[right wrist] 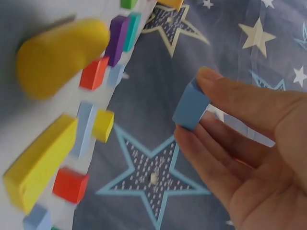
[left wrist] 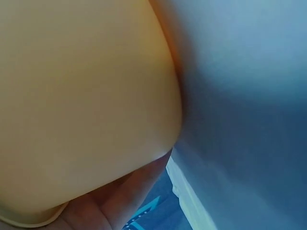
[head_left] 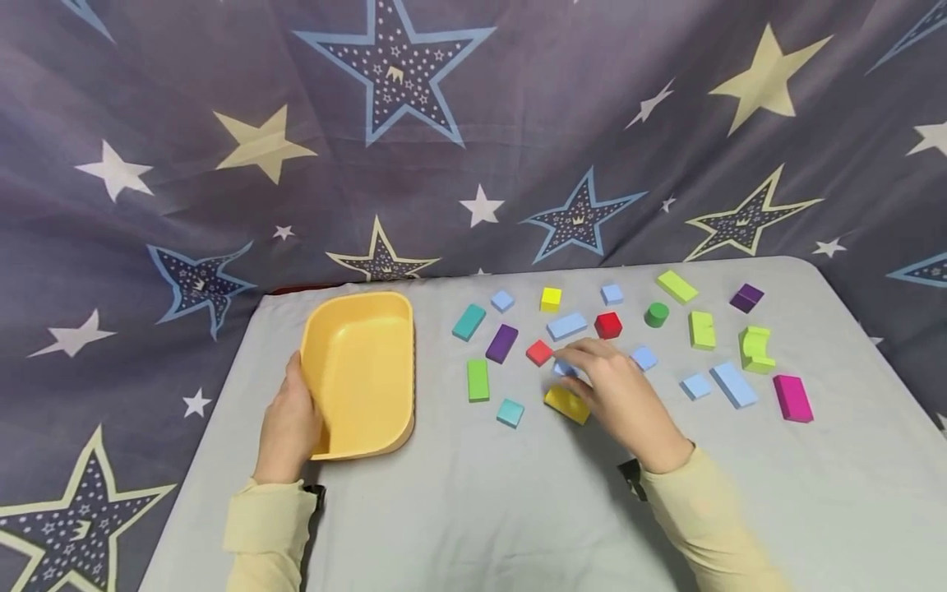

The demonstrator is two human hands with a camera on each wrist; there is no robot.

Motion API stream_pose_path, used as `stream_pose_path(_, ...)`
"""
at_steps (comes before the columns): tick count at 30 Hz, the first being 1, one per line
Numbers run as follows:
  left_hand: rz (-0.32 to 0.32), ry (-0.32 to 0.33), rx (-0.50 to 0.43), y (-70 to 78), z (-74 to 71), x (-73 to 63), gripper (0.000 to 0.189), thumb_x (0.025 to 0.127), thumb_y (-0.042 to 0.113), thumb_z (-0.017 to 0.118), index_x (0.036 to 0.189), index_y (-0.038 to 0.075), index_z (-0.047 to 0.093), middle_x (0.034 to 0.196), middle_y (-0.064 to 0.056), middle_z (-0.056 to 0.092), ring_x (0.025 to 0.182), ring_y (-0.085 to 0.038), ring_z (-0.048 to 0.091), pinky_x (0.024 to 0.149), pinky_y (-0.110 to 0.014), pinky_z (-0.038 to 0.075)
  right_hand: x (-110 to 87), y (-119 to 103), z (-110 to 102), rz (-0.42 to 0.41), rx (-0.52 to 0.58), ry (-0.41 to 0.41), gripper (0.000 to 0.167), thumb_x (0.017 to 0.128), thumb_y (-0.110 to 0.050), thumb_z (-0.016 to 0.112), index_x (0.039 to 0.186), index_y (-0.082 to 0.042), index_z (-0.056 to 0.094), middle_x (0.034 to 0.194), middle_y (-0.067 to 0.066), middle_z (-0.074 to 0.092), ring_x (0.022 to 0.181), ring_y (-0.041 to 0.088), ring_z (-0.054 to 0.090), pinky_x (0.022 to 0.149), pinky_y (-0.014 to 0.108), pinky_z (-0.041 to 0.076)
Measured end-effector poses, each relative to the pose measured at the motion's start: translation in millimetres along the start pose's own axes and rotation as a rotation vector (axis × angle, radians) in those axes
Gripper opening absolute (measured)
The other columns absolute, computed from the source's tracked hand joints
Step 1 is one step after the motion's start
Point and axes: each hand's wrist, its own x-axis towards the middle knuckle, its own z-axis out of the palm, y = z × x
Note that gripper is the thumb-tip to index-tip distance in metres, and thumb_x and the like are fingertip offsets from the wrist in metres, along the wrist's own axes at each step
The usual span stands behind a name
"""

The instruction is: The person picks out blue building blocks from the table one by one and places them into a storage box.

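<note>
My left hand [head_left: 288, 419] holds the yellow tray [head_left: 405, 362] by its left side. In the left wrist view the tray's smooth wall [left wrist: 91, 96] fills much of the picture, with fingers [left wrist: 129, 196] along its edge. Over the scattered blocks, my right hand [head_left: 617, 395] pinches a small light-blue block [right wrist: 191, 105] between thumb and fingertips. Just below that hand in the head view lies a yellow block [head_left: 565, 404]. A flat red block [head_left: 539, 353] is close by to the left, and a long light-blue block [head_left: 567, 326] lies behind.
Left of the right hand lie purple [head_left: 502, 344], teal [head_left: 469, 322] and green [head_left: 478, 381] blocks. Farther right are a green cylinder [head_left: 656, 314], a notched lime block [head_left: 756, 350] and a magenta block [head_left: 793, 399]. A star-printed curtain [head_left: 481, 164] hangs behind the grey-covered table [head_left: 473, 510].
</note>
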Motion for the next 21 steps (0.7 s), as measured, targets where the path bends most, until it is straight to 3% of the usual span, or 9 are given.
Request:
stream_pose_path(10, -0.006, 0.003, -0.004, 2.3, 0.0, 2.3, 0.055, 0.104, 0.005, 0.033, 0.154, -0.007, 0.013, 0.137, -0.039, 0.046, 0.109, -0.058, 0.054, 0.094, -0.064, 0.042, 20.3, -21.9, 10.1, -0.054, 0.007, -0.014, 0.031, 0.081, -0.006, 0.081, 0.111, -0.002, 0.073, 0.11, 0.011, 0.07, 0.104, 0.029, 0.064, 0.092, 0.043, 0.054)
stream_pose_path(21, -0.012, -0.001, -0.011, -0.3, -0.5, 0.4, 0.055, 0.104, 0.004, 0.033, 0.154, -0.008, 0.013, 0.137, -0.039, 0.046, 0.109, -0.057, 0.055, 0.093, -0.064, 0.043, 24.6, -33.1, 17.7, -0.039, 0.013, -0.033, 0.036, 0.08, -0.007, 0.083, 0.114, -0.002, 0.073, 0.108, 0.011, 0.07, 0.101, 0.028, 0.066, 0.09, 0.04, 0.055)
